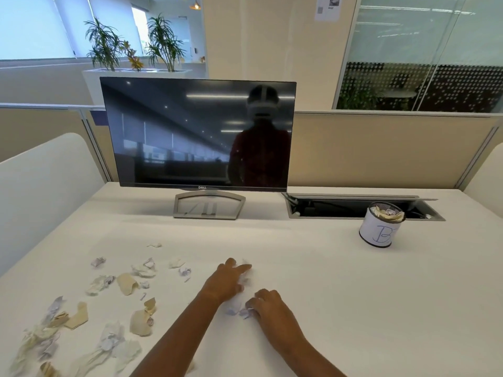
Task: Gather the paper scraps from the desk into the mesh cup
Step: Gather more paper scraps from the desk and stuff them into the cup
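Head view: my left hand (227, 280) lies flat on the desk (340, 295), fingers spread wide over small white scraps; my right hand (268, 306) just beside it pinches a crumpled scrap (243, 312). Most paper scraps (109, 308) lie left of my hands. Mesh cup (381, 227), already holding scraps, stands well right of the monitor (198, 131), touching nothing.

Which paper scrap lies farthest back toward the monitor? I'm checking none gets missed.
The small white scrap alone at the back of the pile, nearest the monitor; all others lie closer to the person.
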{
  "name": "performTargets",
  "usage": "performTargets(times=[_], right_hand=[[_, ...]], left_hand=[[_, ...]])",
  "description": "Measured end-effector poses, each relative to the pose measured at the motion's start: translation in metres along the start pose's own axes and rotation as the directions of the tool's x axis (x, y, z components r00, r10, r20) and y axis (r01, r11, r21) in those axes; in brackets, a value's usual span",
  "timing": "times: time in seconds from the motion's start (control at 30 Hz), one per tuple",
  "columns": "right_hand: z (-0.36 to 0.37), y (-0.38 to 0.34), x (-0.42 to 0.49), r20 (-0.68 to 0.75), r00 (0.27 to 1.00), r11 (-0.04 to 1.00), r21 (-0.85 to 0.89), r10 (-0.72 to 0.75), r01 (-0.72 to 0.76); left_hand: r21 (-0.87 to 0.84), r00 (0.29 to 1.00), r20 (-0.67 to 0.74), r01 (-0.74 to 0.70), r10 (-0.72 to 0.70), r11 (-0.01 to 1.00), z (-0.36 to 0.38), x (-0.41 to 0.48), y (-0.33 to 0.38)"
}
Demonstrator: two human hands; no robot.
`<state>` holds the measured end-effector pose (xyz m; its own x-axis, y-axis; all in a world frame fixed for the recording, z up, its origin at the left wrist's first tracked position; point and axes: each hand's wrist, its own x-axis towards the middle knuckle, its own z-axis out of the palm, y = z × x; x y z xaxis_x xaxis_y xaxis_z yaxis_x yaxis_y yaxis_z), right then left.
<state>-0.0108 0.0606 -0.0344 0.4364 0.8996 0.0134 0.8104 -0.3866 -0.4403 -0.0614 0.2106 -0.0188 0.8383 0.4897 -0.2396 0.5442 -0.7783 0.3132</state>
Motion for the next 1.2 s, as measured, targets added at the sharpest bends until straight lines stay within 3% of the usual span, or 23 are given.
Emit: performTargets(times=[0.2,0.37,0.47,0.77,1.2], right_hand=[[-0.010,0.032,-0.008,-0.056,0.997,0.999,0.015,0.047,-0.046],[-0.043,0.067,-0.013,-0.141,0.963,0.945,0.270,0.229,-0.185],[-0.067,0.089,-0.015,-0.191,0.930,0.901,0.367,0.315,-0.230],[-0.142,0.159,-0.018,-0.309,0.846,0.844,0.467,0.435,-0.264],[-0.238,0.231,0.028,-0.469,0.759,0.875,0.401,0.451,-0.272]], left_hand=[[-0.083,0.976,-0.218,-0.035,0.016,0.996,0.012,-0.005,0.005],[-0.359,0.929,-0.350,-0.018,-0.117,0.933,0.015,-0.001,0.017],[-0.465,0.898,-0.422,-0.095,-0.125,0.880,0.011,0.007,0.041],[-0.541,0.900,-0.434,-0.284,0.027,0.791,-0.016,0.049,0.165],[-0.588,0.919,-0.394,-0.228,-0.029,0.776,-0.029,0.122,0.292]])
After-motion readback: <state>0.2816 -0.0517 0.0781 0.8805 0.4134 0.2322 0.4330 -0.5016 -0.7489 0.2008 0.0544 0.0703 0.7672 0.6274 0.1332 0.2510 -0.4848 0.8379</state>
